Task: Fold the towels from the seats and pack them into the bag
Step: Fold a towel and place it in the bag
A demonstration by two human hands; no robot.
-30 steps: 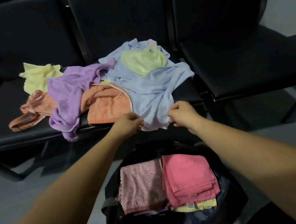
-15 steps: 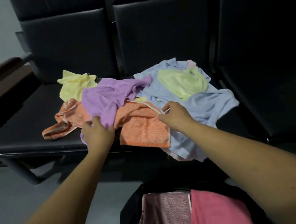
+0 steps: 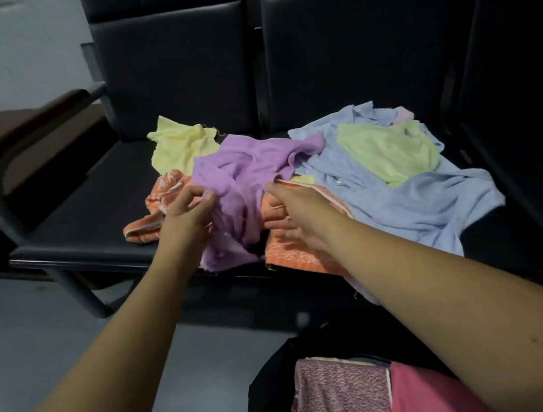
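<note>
1. Your left grip (image 3: 188,213) is half-clenched. Its fingers are curled and their tips sit against the left edge of the crumpled lilac terry towel (image 3: 242,175). I cannot tell whether any cloth is actually pinched between thumb and finger.
2. Your right grip (image 3: 293,213) is released. Its fingers stretch out to the left and lie on the orange woven towel (image 3: 291,258), with the tips at the lilac towel's right-hand fold. That hand is slightly blurred.
3. Everything you are working on lies on a row of black padded seats (image 3: 91,212) with tall black backrests. A glossy dark brown armrest (image 3: 12,139) on a grey metal post closes the left end of the row.
4. Under the seats is a smooth grey floor (image 3: 39,340), and a pale wall (image 3: 1,51) shows at the upper left.
5. The unfolded towels are heaped across two seat cushions.
   - A pale yellow towel (image 3: 182,145) lies at the back left.
   - The lilac towel is draped over the orange one in the middle.
   - A large light blue towel (image 3: 401,202) is spread to the right, and its front edge hangs over the seat's rim.
   - A light green towel (image 3: 390,148) lies on top of the blue one.
6. Near your body, on the floor in front of the seats, stands an open black fabric bag (image 3: 264,397).
   - A folded speckled dusty-pink towel (image 3: 340,400) sits in it on the left.
   - A folded coral-pink towel (image 3: 427,403) sits just beside it on the right, partly hidden by your right forearm.
</note>
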